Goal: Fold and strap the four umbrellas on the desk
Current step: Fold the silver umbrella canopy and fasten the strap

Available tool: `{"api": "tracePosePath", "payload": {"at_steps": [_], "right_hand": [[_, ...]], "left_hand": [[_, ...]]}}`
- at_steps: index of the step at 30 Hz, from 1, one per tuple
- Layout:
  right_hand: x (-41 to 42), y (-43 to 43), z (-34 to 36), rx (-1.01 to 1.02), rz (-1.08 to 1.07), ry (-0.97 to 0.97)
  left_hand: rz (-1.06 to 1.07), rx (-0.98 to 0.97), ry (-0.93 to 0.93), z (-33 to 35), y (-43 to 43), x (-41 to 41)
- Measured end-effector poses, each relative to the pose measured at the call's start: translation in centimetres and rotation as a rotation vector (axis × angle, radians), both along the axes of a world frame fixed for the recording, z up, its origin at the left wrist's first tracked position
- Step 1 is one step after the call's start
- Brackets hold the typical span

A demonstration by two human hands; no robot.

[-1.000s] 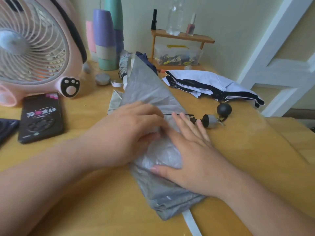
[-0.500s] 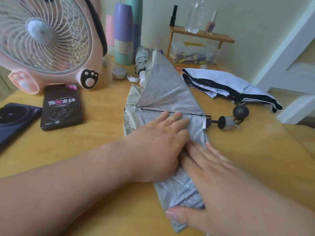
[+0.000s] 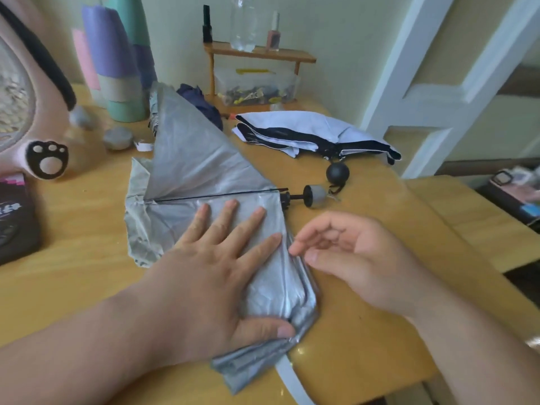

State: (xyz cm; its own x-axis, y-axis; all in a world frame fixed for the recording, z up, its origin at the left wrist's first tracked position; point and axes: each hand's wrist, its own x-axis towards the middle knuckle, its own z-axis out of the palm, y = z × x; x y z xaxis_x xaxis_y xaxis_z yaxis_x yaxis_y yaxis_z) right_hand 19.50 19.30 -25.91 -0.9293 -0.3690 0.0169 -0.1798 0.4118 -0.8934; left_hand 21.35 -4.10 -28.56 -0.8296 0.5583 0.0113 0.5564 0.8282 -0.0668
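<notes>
A person's left hand (image 3: pixel 222 276) presses flat on a silver umbrella (image 3: pixel 198 171) near the front edge of a wooden desk (image 3: pixel 87 229), fingers straight and spread wide, the thumb pinning the bunched near end of the canopy. The right hand (image 3: pixel 359 258), which lay flat on the fabric half a second earlier, has lifted clear and hangs just beside the umbrella's right edge, fingers loosely curled around nothing. The left hand has stayed on the cloth, its fingers now fanned further apart.

The umbrella's white strap (image 3: pixel 292 381) trails over the desk's front edge. Its grey handle (image 3: pixel 315 195) points toward the right edge, and one panel of the canopy stands up in a peak toward the back.

Beyond it, toward the back right corner, a white-and-black umbrella (image 3: pixel 306 127) lies loosely folded, its black ball handle (image 3: pixel 337 172) just beside the grey one. A navy umbrella (image 3: pixel 201 103) sits bunched behind the silver peak.

A black box (image 3: pixel 14 217) lies at the left edge; its white lettering is too blurred to read. Behind it stands a pink fan (image 3: pixel 43 92) with a paw-print mark (image 3: pixel 48 159). Pastel bottles (image 3: pixel 117 68) and a small wooden shelf (image 3: pixel 260 54) line the back edge against a pale green wall, with a white door frame (image 3: pixel 423 83) at right.
</notes>
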Motion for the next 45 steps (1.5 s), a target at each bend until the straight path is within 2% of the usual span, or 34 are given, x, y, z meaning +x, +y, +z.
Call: {"api": "tracePosePath", "payload": {"at_steps": [9,15,21,25,36,38,41,43,45], "right_hand": [[0.1,0.0,-1.2,-0.075,0.012,-0.013],[0.4,0.4,-0.9,-0.036,0.256,-0.071],[0.9,-0.2,-1.3,0.074,0.254,0.122],[1.1,-0.3,-1.3,0.051,0.230,0.263],[0.6,1.2,-1.0,0.128,0.236,0.140],[0.7,1.3,-0.4,0.087,0.196,0.155],[1.0,0.0,1.1,-0.121,0.172,0.226],[1.5,-1.9,2.3,-0.280,0.249,0.147],[2.0,-3.7,3.0,-0.257,0.399,-0.005]], "left_hand": [[0.017,0.028,0.009,-0.1,0.1,0.1],[0.019,0.057,-0.029,-0.3,0.1,0.1],[0.026,0.026,-0.082,-0.2,0.1,0.1],[0.021,0.039,-0.080,-0.5,-0.1,0.0],[0.000,-0.025,-0.157,0.5,0.6,0.2],[0.004,-0.060,-0.176,0.5,0.7,0.2],[0.011,-0.085,-0.184,0.7,0.8,0.2],[-0.002,-0.076,-0.189,0.8,0.7,0.2],[-0.039,-0.095,-0.194,0.6,0.7,0.0]]}}
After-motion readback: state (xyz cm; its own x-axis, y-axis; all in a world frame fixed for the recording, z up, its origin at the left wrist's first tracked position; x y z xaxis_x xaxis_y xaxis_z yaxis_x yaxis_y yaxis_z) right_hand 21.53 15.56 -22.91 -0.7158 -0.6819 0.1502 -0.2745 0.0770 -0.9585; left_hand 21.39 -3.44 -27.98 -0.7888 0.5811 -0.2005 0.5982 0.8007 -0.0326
